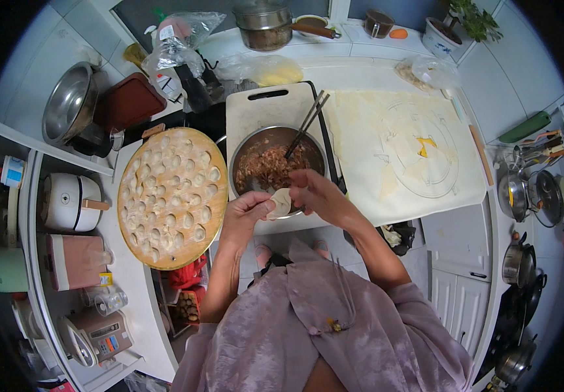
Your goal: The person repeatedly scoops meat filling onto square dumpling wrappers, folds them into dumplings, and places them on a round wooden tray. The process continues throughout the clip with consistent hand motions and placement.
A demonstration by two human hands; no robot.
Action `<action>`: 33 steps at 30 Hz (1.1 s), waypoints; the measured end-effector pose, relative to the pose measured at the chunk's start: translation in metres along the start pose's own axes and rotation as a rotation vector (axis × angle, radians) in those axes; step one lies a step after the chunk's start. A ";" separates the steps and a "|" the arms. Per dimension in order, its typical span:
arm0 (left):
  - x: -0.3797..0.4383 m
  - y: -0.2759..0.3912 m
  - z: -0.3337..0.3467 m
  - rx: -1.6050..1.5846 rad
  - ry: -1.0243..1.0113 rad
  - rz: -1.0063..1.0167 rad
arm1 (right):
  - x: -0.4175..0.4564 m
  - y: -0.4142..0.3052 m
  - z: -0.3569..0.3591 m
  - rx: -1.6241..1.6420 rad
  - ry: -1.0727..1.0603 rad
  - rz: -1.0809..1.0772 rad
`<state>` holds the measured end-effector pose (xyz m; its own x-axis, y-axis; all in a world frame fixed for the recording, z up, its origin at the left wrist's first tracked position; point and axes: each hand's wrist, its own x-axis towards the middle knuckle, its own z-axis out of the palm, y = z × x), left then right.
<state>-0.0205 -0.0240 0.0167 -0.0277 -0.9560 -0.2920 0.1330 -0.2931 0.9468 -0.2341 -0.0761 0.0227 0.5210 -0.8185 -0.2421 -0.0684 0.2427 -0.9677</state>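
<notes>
My left hand [248, 211] pinches a dumpling wrapper [280, 203], which looks partly folded, over the near rim of a steel bowl [235, 161]. At the wrapper's right edge are the bent fingers of my right hand [317, 195]; whether they grip it I cannot tell. Minced filling [273, 164] lies in the bowl, with dark chopsticks [306, 125] standing in it and leaning on the far right side. The bowl rests on a white cutting board [242, 112]. To the left, a round wooden board [164, 147] bears several rows of shaped dumplings [176, 201].
A pale dough mat [360, 147] covers the counter at right, a rolling pin [481, 154] along its edge. A pot [263, 29] stands on the back sill. A white rice cooker [68, 202] is at left; a steel basin [68, 105] leans at the back left.
</notes>
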 end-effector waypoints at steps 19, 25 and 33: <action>-0.002 -0.004 0.034 -0.041 0.230 0.118 | -0.002 0.009 0.011 0.036 -0.036 -0.135; -0.017 0.006 0.024 -0.183 0.255 0.061 | 0.004 0.005 0.011 0.121 -0.089 -0.108; -0.037 -0.020 0.014 -0.144 0.459 0.141 | 0.018 0.018 0.045 0.105 -0.195 -0.069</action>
<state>-0.0357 0.0170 0.0107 0.4348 -0.8726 -0.2226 0.2400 -0.1260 0.9626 -0.1879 -0.0636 0.0044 0.6765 -0.7214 -0.1479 0.0562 0.2508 -0.9664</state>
